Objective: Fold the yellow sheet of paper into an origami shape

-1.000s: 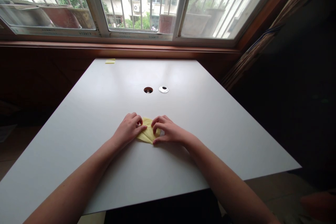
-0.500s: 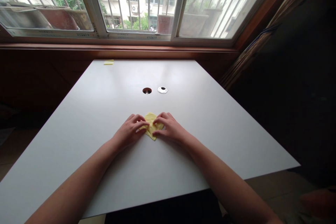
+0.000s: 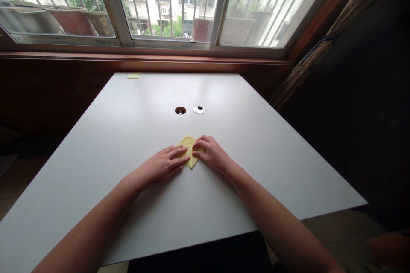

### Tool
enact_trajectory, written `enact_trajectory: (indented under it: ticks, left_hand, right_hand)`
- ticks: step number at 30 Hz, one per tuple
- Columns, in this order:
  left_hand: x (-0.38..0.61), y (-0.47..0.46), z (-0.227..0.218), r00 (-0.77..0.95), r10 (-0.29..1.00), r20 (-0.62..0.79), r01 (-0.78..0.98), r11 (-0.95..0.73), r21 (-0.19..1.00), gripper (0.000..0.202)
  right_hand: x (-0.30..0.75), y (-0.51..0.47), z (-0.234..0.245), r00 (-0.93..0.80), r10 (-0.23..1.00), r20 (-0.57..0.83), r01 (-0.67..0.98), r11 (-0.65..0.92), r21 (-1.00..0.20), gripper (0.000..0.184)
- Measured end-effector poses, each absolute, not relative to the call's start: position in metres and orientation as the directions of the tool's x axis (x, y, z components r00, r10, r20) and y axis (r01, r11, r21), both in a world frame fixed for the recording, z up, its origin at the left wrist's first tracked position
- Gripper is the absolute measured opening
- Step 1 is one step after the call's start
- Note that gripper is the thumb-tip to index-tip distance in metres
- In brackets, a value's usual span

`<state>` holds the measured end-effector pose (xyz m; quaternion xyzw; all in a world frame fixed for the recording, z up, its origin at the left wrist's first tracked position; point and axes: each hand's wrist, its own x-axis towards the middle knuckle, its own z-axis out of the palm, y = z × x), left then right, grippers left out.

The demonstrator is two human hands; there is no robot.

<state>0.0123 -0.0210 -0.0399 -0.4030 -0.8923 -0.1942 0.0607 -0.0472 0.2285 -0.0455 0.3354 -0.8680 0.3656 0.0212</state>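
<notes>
A small folded piece of yellow paper (image 3: 188,146) lies on the white table (image 3: 134,128), a little past its middle. My left hand (image 3: 165,163) lies flat with its fingers stretched out, the fingertips pressing on the paper's left edge. My right hand (image 3: 209,152) has its fingers curled and pressed down on the paper's right side. The paper shows as a narrow kite shape between the two hands, its lower point toward me; part of it is hidden under the fingers.
A round cable hole (image 3: 180,110) and its loose white cover (image 3: 199,110) sit beyond the paper. A small yellow pad (image 3: 133,76) lies at the table's far left corner. A barred window (image 3: 173,4) runs behind; a curtain (image 3: 307,64) hangs at right.
The paper has been turned and narrowed, from a wide flat shape to an upright kite. My left hand has gone from curled to flat, and both hands shifted slightly right.
</notes>
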Motion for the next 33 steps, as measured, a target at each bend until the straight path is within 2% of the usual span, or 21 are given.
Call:
enact_trajectory:
  ticks: [4, 9, 16, 23, 33]
  left_hand:
    - [0.015, -0.021, -0.032, -0.656, 0.699, 0.285, 0.753, 0.580, 0.310, 0.035]
    - [0.016, -0.020, -0.022, -0.644, 0.714, 0.274, 0.762, 0.565, 0.317, 0.032]
    - [0.015, -0.021, -0.024, -0.627, 0.748, 0.218, 0.772, 0.560, 0.300, 0.037]
    - [0.015, -0.023, -0.028, -0.617, 0.765, 0.182, 0.780, 0.566, 0.267, 0.047]
    - [0.017, -0.020, -0.029, -0.609, 0.769, 0.197, 0.790, 0.565, 0.236, 0.045]
  right_hand:
    - [-0.047, 0.230, -0.043, -0.770, -0.579, 0.268, -0.596, 0.503, -0.626, 0.010]
    - [-0.046, 0.237, -0.036, -0.725, -0.651, 0.227, -0.623, 0.477, -0.620, 0.022]
    - [-0.047, 0.241, -0.030, -0.659, -0.720, 0.219, -0.662, 0.417, -0.622, 0.026]
    - [-0.048, 0.239, -0.032, -0.647, -0.724, 0.238, -0.674, 0.397, -0.623, 0.026]
    - [-0.052, 0.236, -0.039, -0.659, -0.700, 0.277, -0.672, 0.382, -0.634, 0.025]
